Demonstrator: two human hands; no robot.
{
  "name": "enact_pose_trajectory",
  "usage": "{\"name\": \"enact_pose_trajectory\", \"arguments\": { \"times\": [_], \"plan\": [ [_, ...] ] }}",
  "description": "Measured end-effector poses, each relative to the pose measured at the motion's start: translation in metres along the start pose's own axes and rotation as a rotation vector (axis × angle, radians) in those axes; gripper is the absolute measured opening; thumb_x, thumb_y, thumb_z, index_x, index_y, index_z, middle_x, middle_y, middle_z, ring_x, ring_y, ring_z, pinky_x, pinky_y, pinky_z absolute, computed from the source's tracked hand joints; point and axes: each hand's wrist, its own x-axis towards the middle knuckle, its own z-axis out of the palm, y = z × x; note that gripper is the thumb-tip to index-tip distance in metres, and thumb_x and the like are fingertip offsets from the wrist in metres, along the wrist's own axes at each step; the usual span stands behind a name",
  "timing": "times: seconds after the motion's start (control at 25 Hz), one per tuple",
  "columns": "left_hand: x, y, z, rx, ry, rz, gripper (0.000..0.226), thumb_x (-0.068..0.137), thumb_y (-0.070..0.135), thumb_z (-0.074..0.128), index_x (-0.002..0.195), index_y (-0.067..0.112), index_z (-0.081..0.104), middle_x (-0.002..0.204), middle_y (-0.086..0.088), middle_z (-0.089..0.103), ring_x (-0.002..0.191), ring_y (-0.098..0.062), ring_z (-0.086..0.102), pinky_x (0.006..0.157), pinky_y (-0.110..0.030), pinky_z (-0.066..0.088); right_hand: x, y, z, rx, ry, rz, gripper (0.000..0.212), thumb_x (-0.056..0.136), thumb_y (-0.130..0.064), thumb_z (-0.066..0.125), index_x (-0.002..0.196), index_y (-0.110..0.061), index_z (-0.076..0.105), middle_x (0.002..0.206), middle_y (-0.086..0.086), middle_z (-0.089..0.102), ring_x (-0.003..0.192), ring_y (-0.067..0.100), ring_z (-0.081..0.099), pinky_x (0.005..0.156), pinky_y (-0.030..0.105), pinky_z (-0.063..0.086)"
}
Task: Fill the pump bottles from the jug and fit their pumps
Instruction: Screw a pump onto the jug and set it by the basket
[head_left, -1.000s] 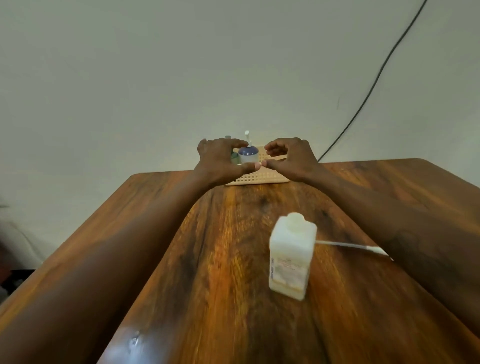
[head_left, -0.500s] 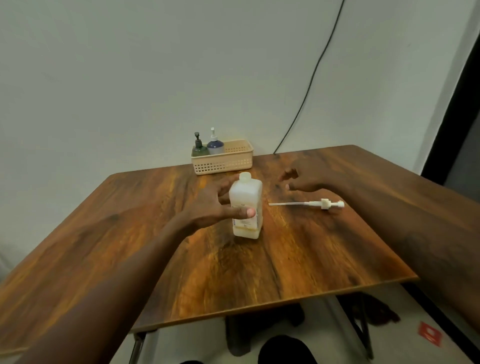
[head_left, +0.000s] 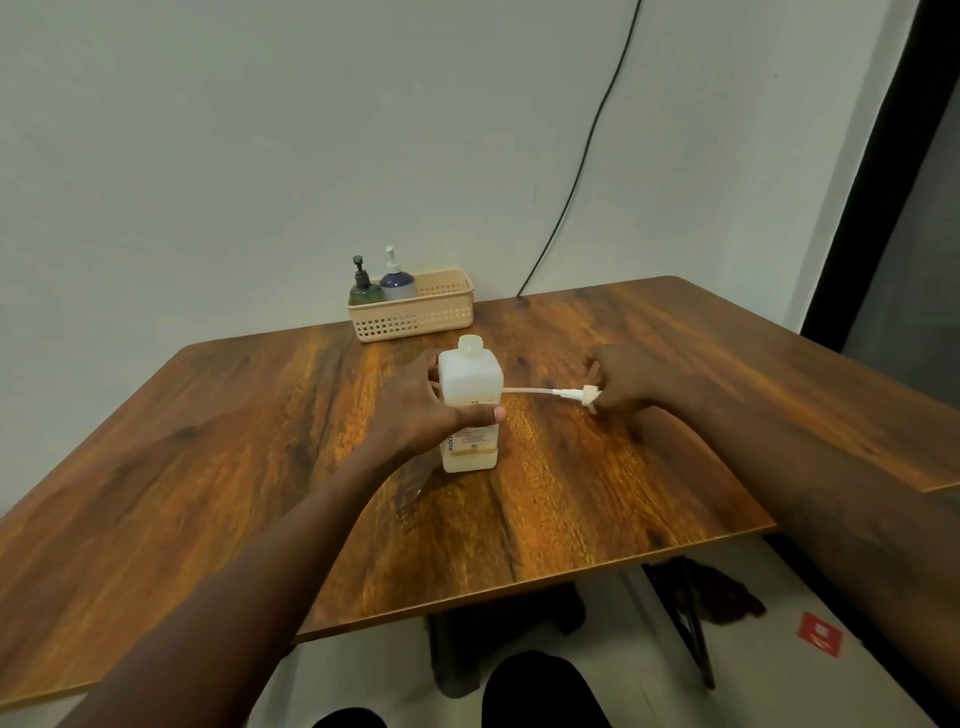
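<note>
A wood-grain table (head_left: 208, 493) stands before a pale wall (head_left: 260, 130). A beige perforated basket (head_left: 415, 325) sits at the tabletop's 12 o'clock edge, near the wall. A black cable (head_left: 587, 150) runs down the wall at 1 o'clock (its lower end drops behind the table). A dark frame (head_left: 878, 171) rises at 3 o'clock. A small red item (head_left: 819, 635) lies on the floor at 5 o'clock.

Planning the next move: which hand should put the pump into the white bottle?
Right, probably. The right hand pinches the pump at its collar, tube pointing toward the white bottle, while the left hand grips that bottle upright on the table.
</note>
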Motion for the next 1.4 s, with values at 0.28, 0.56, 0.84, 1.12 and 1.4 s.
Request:
{"name": "enact_pose_trajectory", "arguments": {
  "times": [0.28, 0.56, 0.84, 1.12, 1.4],
  "plan": [
    [-0.006, -0.002, -0.019, 0.035, 0.216, -0.004, 0.088, 0.063, 0.057, 0.092, 0.133, 0.033, 0.044, 0.116, 0.013, 0.054, 0.108, -0.015, 0.057, 0.078, -0.027, 0.048, -0.02, -0.055, -0.032, 0.7, 0.384, -0.214, 0.02, 0.081, -0.025, 0.082, 0.098, -0.019, 0.075, 0.093, 0.002, 0.074, 0.082, 0.022, 0.069, 0.072, 0.033, 0.061],
    [-0.016, -0.032, -0.055, 0.199, 0.338, -0.11, 0.096, 0.055, 0.057, 0.094, 0.137, 0.03, 0.051, 0.128, 0.002, 0.062, 0.109, -0.018, 0.055, 0.08, -0.033, 0.048, -0.02, -0.083, -0.063, 0.972, 0.6, -0.323, 0.019, 0.089, -0.02, 0.068, 0.093, -0.003, 0.076, 0.077, 0.017, 0.07, 0.057, 0.023, 0.065, 0.056, 0.038, 0.059],
    [-0.021, -0.031, -0.061, 0.219, 0.368, -0.046, 0.096, 0.057, 0.054, 0.094, 0.139, 0.028, 0.052, 0.13, 0.001, 0.062, 0.112, -0.02, 0.058, 0.079, -0.03, 0.049, -0.017, -0.097, -0.062, 0.757, 0.533, -0.399, 0.008, 0.091, -0.017, 0.069, 0.089, -0.013, 0.076, 0.077, 0.008, 0.071, 0.055, 0.012, 0.065, 0.062, 0.035, 0.062],
    [-0.03, -0.021, -0.063, 0.264, 0.297, 0.06, 0.095, 0.06, 0.043, 0.096, 0.143, 0.03, 0.051, 0.135, -0.002, 0.062, 0.12, -0.025, 0.058, 0.091, -0.039, 0.054, -0.018, -0.103, -0.084, 0.585, 0.378, -0.556, 0.01, 0.091, -0.015, 0.075, 0.1, -0.017, 0.078, 0.092, 0.006, 0.076, 0.077, 0.023, 0.07, 0.071, 0.039, 0.061],
    [-0.031, 0.023, -0.039, 0.025, 0.216, 0.115, 0.078, 0.066, 0.06, 0.09, 0.13, 0.031, 0.056, 0.106, 0.018, 0.062, 0.095, -0.003, 0.063, 0.068, -0.015, 0.048, -0.017, -0.151, -0.08, 0.586, 0.152, -0.787, 0.037, 0.085, -0.015, 0.082, 0.119, -0.009, 0.069, 0.115, 0.003, 0.071, 0.102, 0.014, 0.07, 0.086, 0.026, 0.059]
  ]
}}
